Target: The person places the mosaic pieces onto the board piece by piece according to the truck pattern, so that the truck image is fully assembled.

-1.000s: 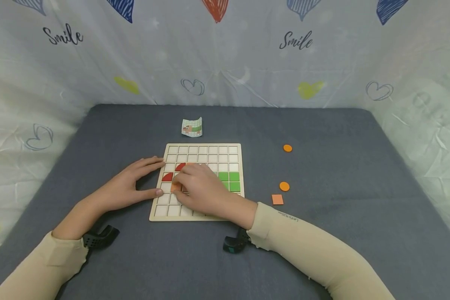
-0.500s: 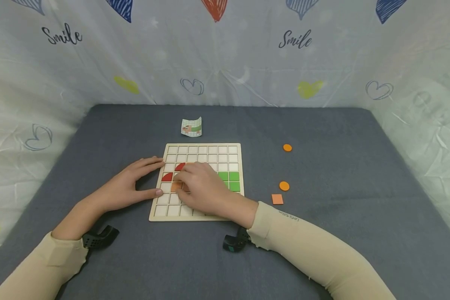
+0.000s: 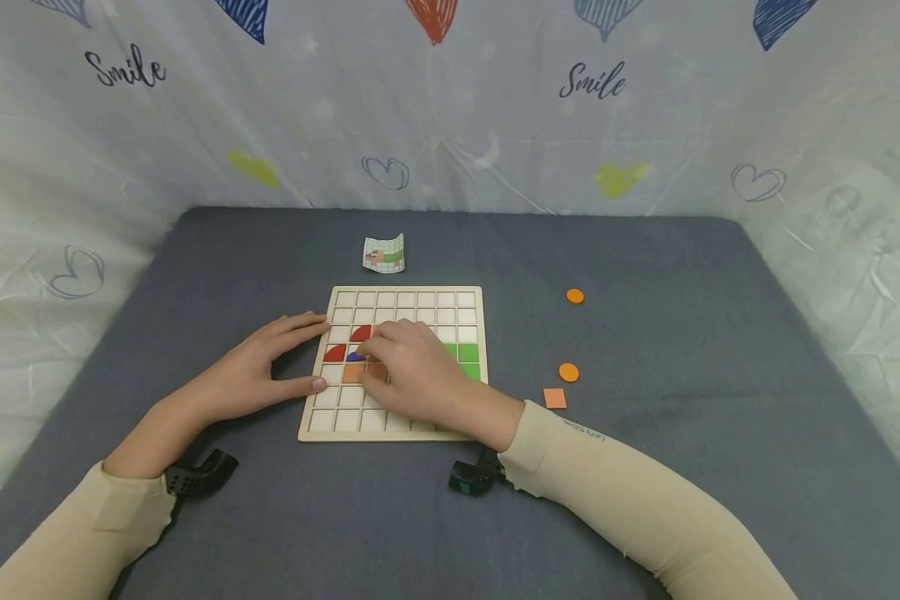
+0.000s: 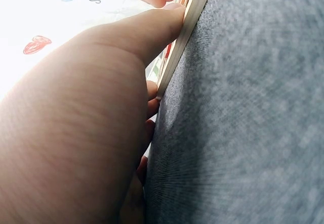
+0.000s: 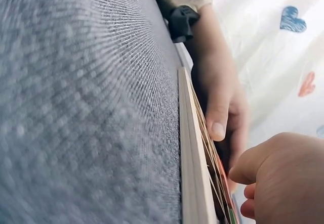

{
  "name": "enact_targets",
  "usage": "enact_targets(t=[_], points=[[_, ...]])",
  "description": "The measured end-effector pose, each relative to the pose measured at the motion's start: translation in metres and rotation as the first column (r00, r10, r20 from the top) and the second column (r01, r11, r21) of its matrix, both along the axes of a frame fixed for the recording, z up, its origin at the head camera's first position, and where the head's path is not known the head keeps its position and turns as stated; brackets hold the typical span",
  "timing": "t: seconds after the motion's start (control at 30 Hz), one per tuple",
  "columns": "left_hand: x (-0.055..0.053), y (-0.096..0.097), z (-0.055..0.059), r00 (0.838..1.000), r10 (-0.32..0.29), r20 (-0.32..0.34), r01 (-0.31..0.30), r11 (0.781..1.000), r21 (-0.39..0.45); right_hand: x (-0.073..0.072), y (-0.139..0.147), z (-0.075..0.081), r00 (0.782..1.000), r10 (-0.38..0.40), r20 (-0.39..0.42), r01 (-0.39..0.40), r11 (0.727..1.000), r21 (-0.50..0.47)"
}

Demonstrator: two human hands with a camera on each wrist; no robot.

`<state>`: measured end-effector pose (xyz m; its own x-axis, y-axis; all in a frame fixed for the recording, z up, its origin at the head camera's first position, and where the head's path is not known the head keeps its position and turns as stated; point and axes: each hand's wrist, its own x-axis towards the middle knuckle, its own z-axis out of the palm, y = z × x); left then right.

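A pale wooden grid board [image 3: 420,425] lies on the table with coloured tiles in its middle cells. My left hand [image 3: 251,367] rests at its left side, fingers extended toward the upper left edge and thumb on the lower left rim. Over the middle of the board is my right hand [image 3: 420,375], its fingers loosely bent and fingertips low over the tiles; I see nothing held between them. Left of those fingertips show two red curved tiles [image 3: 334,354], a blue piece [image 3: 356,357] and an orange square tile [image 3: 352,373]. Green tiles [image 3: 468,353] sit at the right, partly covered by my hand.
Behind the board lies a small curled picture card [image 3: 384,253] with a coloured grid pattern. To the right on the table are two orange discs [image 3: 575,296] and an orange square tile [image 3: 555,398]. A printed white curtain [image 3: 450,108] hangs behind the table.
My right hand has shifted slightly right and away from the orange square tile, which now shows more fully, along with the blue piece. My left hand has stayed in place.
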<state>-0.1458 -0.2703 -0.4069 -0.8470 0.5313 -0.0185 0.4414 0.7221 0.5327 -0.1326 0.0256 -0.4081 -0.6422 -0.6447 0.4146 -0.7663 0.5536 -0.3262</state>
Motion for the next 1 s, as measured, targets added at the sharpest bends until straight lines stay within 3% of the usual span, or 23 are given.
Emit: enact_targets(t=[0.43, 1.0], points=[[0.0, 0.001, -0.002, 1.0, 0.002, -0.001, -0.002, 1.0, 0.012, 0.006, 0.009, 0.001, 1.0, 0.005, 0.007, -0.005, 1.0, 0.0], [-0.001, 0.0, 0.0, 1.0, 0.006, -0.002, -0.006, 1.0, -0.021, 0.023, 0.058, 0.001, 0.999, -0.041, 0.006, 0.041, 0.999, -0.029]])
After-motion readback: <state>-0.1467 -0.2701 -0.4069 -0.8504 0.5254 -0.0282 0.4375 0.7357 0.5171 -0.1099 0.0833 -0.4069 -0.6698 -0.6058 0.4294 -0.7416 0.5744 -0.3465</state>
